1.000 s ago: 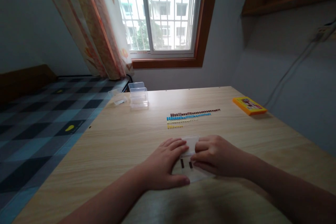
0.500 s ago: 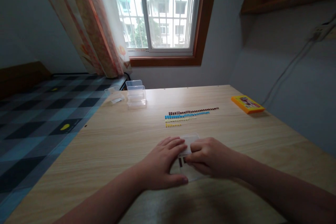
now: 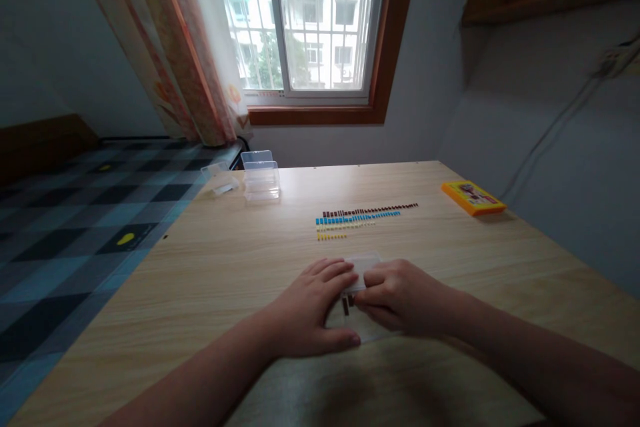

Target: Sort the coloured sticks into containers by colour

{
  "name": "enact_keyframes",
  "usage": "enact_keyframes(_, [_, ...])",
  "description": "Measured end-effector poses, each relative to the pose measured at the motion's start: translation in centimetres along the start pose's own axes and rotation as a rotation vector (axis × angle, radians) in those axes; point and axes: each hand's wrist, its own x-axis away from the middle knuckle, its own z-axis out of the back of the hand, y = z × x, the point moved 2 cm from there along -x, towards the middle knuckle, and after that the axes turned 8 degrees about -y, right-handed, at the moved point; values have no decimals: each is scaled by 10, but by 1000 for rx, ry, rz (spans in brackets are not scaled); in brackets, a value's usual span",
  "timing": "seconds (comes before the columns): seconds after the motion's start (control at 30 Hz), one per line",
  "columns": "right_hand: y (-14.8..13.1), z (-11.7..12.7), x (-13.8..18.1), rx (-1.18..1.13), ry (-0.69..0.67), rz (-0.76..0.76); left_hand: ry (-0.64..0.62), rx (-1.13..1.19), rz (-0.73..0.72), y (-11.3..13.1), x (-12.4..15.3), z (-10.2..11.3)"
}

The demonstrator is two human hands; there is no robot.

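A small clear plastic box lies on the wooden table close to me. My left hand lies over its left side, fingers curved on the lid and thumb along its near edge. My right hand covers its right side with the fingers curled in a pinch at the middle. Small dark pieces show inside the box between the two hands. Beyond the box lie rows of tiny pieces: dark brown, blue, pale and yellow.
A stack of clear plastic boxes and a loose clear lid sit at the table's far left corner. A yellow flat box lies at the far right. A checked bed is left of the table; a window is behind.
My right hand's fingers have crept a little to the left over the box, closer to my left hand. The view has shifted slightly.
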Motion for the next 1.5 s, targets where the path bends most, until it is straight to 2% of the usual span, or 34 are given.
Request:
enact_keyframes(1.2, [-4,-2,-5,41,4,-38,-8,14,-6,2,-1,2])
enact_keyframes(1.5, [-9,3,-5,36,-11,-87,-14,21,2,3,-2,2])
